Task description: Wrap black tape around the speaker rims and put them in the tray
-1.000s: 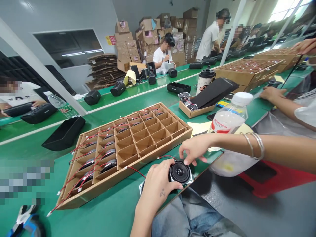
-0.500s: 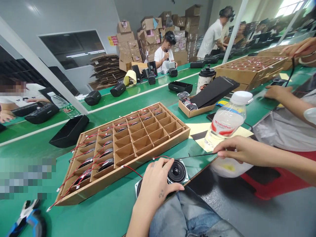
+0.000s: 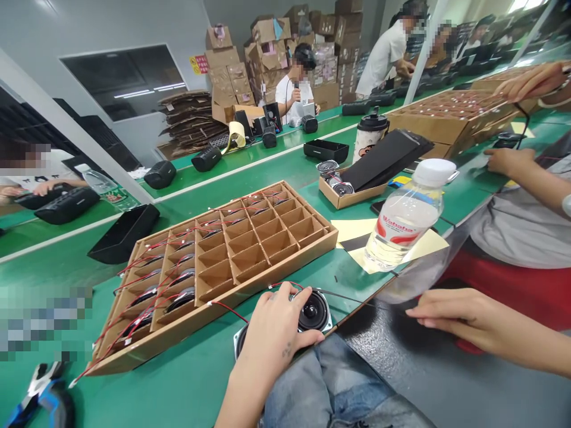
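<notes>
At the near edge of the green counter (image 3: 187,386), a round black speaker (image 3: 313,311) on a square metal frame sat just above the person's jeans, held by the left hand (image 3: 272,339). Those fingers (image 3: 285,297) curled over the frame beside the cone and had firm hold of it. A red wire (image 3: 227,310) ran left from the speaker toward a cardboard tray (image 3: 214,321), and a thin dark wire (image 3: 352,297) ran right, fading out close to the right hand (image 3: 464,318). That hand hung beyond the counter edge above the floor, its fingers (image 3: 422,312) nearly closed; whether they pinched the wire could not be told.

In the divided tray, wired speakers (image 3: 181,299) filled the compartments along the left and far sides, while those toward the near right stood empty. Farther right stood a water bottle (image 3: 404,217) on yellow paper (image 3: 357,232), and a small box of speakers (image 3: 339,189) lay beyond it. A co-worker's hand (image 3: 508,160) rested on the right of the counter, apart from the person's own hands.
</notes>
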Demonstrator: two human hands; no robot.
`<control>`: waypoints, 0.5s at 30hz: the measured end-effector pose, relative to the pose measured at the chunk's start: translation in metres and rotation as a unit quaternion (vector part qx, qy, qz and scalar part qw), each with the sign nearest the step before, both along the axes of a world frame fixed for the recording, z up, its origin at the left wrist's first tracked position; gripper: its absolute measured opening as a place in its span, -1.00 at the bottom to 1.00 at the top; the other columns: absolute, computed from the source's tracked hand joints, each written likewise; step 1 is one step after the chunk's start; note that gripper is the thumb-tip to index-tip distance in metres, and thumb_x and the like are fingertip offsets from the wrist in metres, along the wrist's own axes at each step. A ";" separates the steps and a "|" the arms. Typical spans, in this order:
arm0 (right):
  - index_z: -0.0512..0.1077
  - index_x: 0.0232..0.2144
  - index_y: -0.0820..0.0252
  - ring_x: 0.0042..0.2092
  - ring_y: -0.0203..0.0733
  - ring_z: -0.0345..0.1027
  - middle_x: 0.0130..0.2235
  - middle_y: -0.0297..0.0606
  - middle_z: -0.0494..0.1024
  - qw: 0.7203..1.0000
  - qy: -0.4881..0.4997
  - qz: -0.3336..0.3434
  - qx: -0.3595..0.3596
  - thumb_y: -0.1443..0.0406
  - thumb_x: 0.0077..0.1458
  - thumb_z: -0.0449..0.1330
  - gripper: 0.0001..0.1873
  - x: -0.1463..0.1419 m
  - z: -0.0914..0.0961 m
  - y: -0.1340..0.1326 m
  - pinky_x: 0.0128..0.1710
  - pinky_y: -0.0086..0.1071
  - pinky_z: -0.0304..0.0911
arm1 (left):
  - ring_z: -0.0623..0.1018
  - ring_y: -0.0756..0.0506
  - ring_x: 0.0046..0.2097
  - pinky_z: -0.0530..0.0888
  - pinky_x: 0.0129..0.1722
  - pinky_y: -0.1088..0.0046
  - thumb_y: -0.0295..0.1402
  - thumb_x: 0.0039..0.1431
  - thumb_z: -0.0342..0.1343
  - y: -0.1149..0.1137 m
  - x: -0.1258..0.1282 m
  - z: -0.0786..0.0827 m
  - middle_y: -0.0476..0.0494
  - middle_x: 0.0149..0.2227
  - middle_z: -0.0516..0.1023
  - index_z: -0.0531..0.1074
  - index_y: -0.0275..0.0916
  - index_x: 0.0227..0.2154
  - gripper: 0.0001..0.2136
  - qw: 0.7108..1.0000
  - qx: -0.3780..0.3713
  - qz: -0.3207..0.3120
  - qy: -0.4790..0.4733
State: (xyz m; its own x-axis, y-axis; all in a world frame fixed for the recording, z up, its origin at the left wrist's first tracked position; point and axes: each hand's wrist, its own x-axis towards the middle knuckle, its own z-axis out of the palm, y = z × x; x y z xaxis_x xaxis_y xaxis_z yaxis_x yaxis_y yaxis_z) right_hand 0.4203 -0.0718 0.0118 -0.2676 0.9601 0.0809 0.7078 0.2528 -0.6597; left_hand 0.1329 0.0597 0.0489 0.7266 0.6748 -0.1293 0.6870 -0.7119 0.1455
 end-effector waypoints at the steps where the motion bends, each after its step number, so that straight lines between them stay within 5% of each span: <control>1: 0.44 -0.26 0.09 -0.44 -0.35 0.32 -0.44 -0.30 0.42 1.000 0.001 0.005 0.011 0.27 0.22 -0.02 -0.78 -0.003 0.000 -0.003 -0.45 -0.53 0.22 | 0.42 -0.18 -0.17 0.36 -0.11 0.20 -0.08 -0.10 0.20 0.000 0.000 0.001 -0.10 -0.11 0.34 0.23 -0.06 0.03 -0.42 1.000 0.001 -0.003 0.004; 15: 0.30 -0.32 0.18 -0.50 -0.29 0.19 -0.50 -0.33 0.38 0.962 -0.138 0.155 0.178 0.42 0.26 -0.19 -0.72 -0.053 0.009 -0.026 -0.52 -0.39 0.07 | 0.45 -0.19 -0.15 0.38 -0.13 0.21 -0.07 0.03 0.09 -0.004 0.010 0.008 -0.22 -0.16 0.33 0.12 0.01 0.11 -0.44 0.992 0.061 -0.040 0.106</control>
State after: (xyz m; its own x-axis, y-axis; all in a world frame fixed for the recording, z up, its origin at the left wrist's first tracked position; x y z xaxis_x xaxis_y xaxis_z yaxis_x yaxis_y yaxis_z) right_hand 0.3671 -0.0978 0.0208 -0.5956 0.7551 0.2739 0.6975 0.6553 -0.2901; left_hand 0.1425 0.0557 0.0565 0.7438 0.6362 -0.2052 0.6338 -0.7687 -0.0861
